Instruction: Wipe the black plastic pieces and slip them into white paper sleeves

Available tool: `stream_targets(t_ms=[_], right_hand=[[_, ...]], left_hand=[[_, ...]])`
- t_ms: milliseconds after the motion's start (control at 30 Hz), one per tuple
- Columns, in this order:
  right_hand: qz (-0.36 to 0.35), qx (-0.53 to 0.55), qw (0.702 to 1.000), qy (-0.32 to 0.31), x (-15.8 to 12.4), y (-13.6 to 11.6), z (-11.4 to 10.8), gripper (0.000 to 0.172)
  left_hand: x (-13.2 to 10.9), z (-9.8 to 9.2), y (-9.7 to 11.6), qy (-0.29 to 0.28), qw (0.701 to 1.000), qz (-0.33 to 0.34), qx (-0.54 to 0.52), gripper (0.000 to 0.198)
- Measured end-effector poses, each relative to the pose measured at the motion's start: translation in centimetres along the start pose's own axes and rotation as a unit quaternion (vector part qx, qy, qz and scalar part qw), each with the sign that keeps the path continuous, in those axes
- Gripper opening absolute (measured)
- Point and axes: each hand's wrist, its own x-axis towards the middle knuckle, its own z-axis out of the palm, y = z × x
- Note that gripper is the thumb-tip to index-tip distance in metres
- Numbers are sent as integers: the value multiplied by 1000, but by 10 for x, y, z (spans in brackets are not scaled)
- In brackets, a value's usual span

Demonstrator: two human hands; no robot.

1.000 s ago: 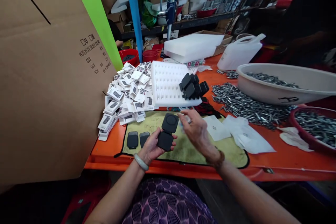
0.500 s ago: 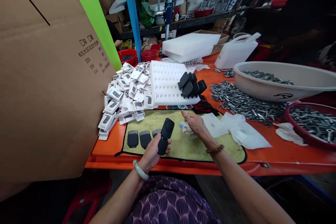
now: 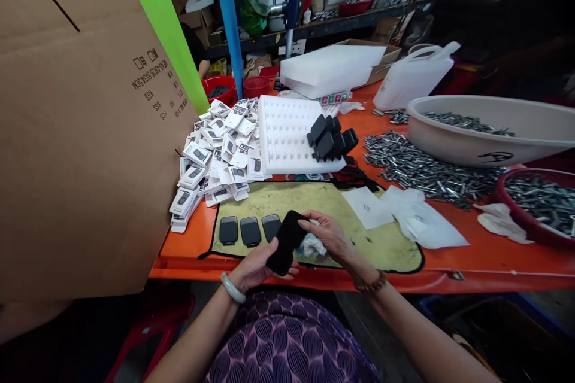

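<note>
My left hand [image 3: 256, 266] grips the lower part of a black hinged device [image 3: 287, 242] made of two flat rounded plates, opened out and tilted above the mat. My right hand [image 3: 330, 233] has its thumb and fingers on the device's upper right edge. Below the right hand lies a crumpled white and blue cloth [image 3: 313, 245], partly covered. Left of the device, black rounded-square pieces [image 3: 229, 230] lie in a row on the yellow-green mat [image 3: 372, 251]. More black hinged devices [image 3: 332, 139] stand in a white foam tray [image 3: 285, 137] behind.
A heap of small white boxes [image 3: 218, 152] lies left of the tray, beside a large cardboard carton [image 3: 90, 149]. White sheets [image 3: 368, 207] lie at right. Metal pins [image 3: 426, 170] are piled near a wide pale basin [image 3: 489, 149], a red basin [image 3: 512, 191] and a white jug [image 3: 413, 78].
My right hand has come down and left from above the cloth onto the device. The device, still in my left hand, has turned and tilted; its ring-marked face no longer shows.
</note>
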Motion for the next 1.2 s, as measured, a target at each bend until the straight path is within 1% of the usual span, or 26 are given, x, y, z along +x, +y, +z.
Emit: stream_targets(t_ms=[33, 100, 133, 200, 233, 267, 333, 367, 433, 500, 533, 600, 667, 700, 767, 867, 967, 1033, 1100, 1200], right_hand=[[-43, -55, 997, 19, -3, 1, 4, 26], [-142, -171, 974, 47, -9, 6, 15, 19], [-193, -222, 955, 42, -14, 9, 21, 17], [-293, -304, 907, 5, -23, 17, 32, 19], [-338, -338, 878, -17, -28, 21, 37, 21], [-375, -370, 849, -32, -33, 24, 41, 23], [-421, -425, 801, -37, -41, 28, 45, 24], [-429, -447, 784, -36, -43, 29, 46, 26], [-436, -472, 766, -27, -45, 30, 45, 30], [-445, -471, 762, -2, -43, 30, 42, 32], [-451, -465, 762, 9, -41, 29, 40, 32], [-462, -449, 764, 19, -38, 29, 35, 31], [-470, -434, 768, 10, -36, 28, 30, 30], [-472, -426, 771, 5, -37, 28, 28, 31], [-473, -415, 777, 0, -39, 28, 27, 33], [-478, -412, 776, 12, -45, 28, 32, 31], [-495, -394, 774, 32, -48, 28, 38, 27], [-496, -391, 774, 39, -49, 28, 39, 28], [-486, -411, 770, 40, -49, 28, 39, 32], [-479, -433, 763, 40, -48, 27, 35, 36]], left_hand=[[1, -1, -3, -12, 999, -16, -39, 58], [4, -2, -9, -13, 993, -22, -115, 53], [6, -3, -9, -11, 987, -21, -157, 46], [10, -4, -6, 0, 973, -14, -232, 37], [10, -6, -2, 0, 967, -13, -255, 38], [10, -7, 3, -6, 963, -19, -268, 43], [7, -10, 12, -24, 963, -34, -266, 54], [5, -10, 16, -24, 965, -39, -258, 54], [3, -10, 18, 0, 971, -39, -234, 44], [2, -6, 17, 31, 977, -30, -209, 34], [2, -4, 16, 38, 979, -25, -199, 32], [3, 0, 14, 32, 982, -12, -187, 30], [2, 3, 14, 19, 984, -3, -175, 29], [2, 4, 15, 13, 985, 5, -172, 31], [1, 7, 19, 2, 983, 24, -182, 41], [1, 14, 21, -4, 974, 60, -216, 54], [2, 24, 20, 25, 969, 108, -222, 53], [2, 30, 20, 46, 965, 132, -222, 52], [1, 31, 21, 58, 961, 134, -236, 51], [0, 27, 24, 54, 956, 110, -266, 46]])
